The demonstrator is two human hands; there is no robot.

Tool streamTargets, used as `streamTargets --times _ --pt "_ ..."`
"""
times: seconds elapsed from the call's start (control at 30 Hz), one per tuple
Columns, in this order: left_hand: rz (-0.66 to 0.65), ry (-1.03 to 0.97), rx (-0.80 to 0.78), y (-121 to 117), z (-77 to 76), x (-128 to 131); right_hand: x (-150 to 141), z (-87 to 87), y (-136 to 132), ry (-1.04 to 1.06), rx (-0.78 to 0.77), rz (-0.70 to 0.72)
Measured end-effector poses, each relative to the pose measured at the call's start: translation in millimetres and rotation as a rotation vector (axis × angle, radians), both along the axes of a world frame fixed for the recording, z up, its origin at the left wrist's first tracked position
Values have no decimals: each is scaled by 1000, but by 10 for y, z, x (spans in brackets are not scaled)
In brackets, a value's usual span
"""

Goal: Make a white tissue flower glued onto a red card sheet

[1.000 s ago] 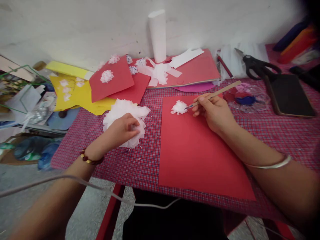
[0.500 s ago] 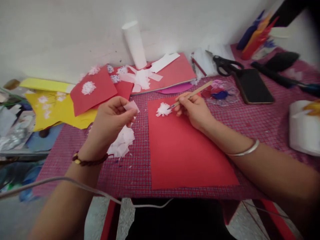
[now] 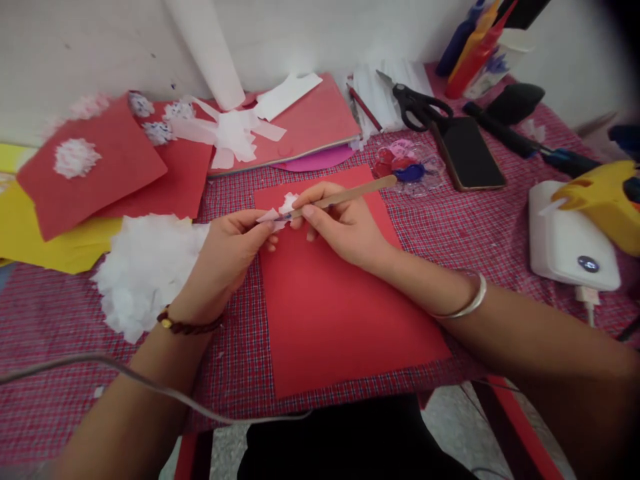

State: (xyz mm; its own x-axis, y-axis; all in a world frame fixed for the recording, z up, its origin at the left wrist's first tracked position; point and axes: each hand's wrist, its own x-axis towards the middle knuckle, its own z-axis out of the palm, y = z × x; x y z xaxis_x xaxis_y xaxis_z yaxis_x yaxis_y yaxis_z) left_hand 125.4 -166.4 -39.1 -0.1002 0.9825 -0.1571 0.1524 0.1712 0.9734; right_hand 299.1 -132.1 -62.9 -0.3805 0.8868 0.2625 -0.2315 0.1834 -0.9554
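My left hand (image 3: pixel 235 250) pinches a small piece of thin white paper (image 3: pixel 269 215) between thumb and fingers. In my right hand (image 3: pixel 345 223) is a slim wooden stick (image 3: pixel 363 191), its dark tip meeting the white paper. Both hands are over the upper left of a red sheet (image 3: pixel 345 313). A white ruffled paper flower (image 3: pixel 289 202) on that sheet is partly hidden behind my fingers. Beside my left wrist lies a pile of white paper pieces (image 3: pixel 143 273).
Red cards (image 3: pixel 115 177) with paper flowers lie left. Behind are a red book (image 3: pixel 320 113), white strips (image 3: pixel 237 137) and a white roll (image 3: pixel 207 50). Scissors (image 3: pixel 417 103), a phone (image 3: pixel 470 153), a paint palette (image 3: pixel 407 167), a white power bank (image 3: pixel 570 233) and a yellow glue gun (image 3: pixel 603 200) stand right.
My left hand has lifted a paper piece from the pile and carried it right to the stick's tip. The stick has left the flower. The view has swung right.
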Motion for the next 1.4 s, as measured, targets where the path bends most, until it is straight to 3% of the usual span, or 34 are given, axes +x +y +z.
streamTargets --times 0.23,0.47,0.8,1.03,1.13,1.27,1.33,1.4 --pt "-55 -38 62 -32 -1 16 -25 -102 37 -3 150 15" --pt "-238 24 130 -64 -5 -128 -2 -48 24 38 16 -1" --pt "-20 180 511 -122 21 -6 -60 -16 -9 208 -237 47" --pt "-81 246 644 11 133 171 -51 150 41 158 -265 -89" --pt "-65 34 535 100 169 201 29 269 103 185 -275 -47" --pt "-79 -348 178 211 147 179 84 341 157 214 -273 31" --pt "-86 -389 118 230 122 176 63 302 167 228 -314 19" --pt "-106 -355 157 221 117 179 35 230 174 250 -395 12"
